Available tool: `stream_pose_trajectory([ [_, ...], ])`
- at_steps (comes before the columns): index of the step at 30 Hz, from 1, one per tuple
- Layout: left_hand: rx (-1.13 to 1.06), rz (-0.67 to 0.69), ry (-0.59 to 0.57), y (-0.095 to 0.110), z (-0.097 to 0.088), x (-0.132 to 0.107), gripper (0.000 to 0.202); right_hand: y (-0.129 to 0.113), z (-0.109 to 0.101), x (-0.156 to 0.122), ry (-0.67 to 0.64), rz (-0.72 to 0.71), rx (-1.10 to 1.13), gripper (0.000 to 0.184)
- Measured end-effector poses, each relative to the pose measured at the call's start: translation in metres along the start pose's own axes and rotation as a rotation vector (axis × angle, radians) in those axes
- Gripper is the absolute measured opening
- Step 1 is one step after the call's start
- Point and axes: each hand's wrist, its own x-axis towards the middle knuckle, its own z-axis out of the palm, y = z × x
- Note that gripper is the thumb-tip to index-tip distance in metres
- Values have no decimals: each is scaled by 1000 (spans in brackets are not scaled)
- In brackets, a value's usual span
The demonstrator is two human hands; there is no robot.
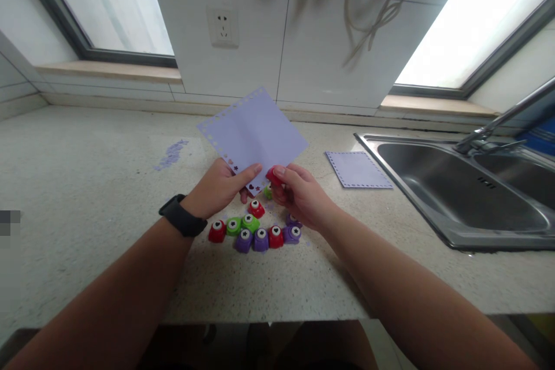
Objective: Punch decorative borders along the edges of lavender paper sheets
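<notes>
My left hand (pixel 225 185) pinches a lavender sheet of paper (pixel 260 133) near its lower corner, thumb on top. Small shaped holes run along two of the sheet's edges. Between the thumb and fingers of my right hand (pixel 301 191) is a red craft punch (pixel 274 175), at the sheet's lower right edge; whether the paper sits in its slot I cannot tell. Below the hands stand several more punches: a red one (pixel 256 208), a green one (pixel 233 226) and a purple one (pixel 261 239) among them. A green punch (pixel 268 191) is partly hidden behind my right fingers.
A second lavender sheet with punched edges (pixel 359 170) lies on the counter (pixel 130 196) to the right, beside a steel sink (pixel 451 185) with a faucet (pixel 481 133). A heap of paper bits (pixel 172 154) lies at the left. The tiled wall (pixel 255 63) rises behind.
</notes>
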Motion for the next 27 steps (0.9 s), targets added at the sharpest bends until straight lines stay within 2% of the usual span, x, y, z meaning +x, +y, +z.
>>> stream_pose_trajectory([
  [5,3,-4,-13,-2,0,1,35,0,-1,-1,8,23,-36,35],
  [11,10,0,-25,-3,-1,1,35,2,-6,1,-79,11,-70,32],
  [27,8,-14,-23,-2,0,1,34,2,-4,1,-61,-21,-49,30],
])
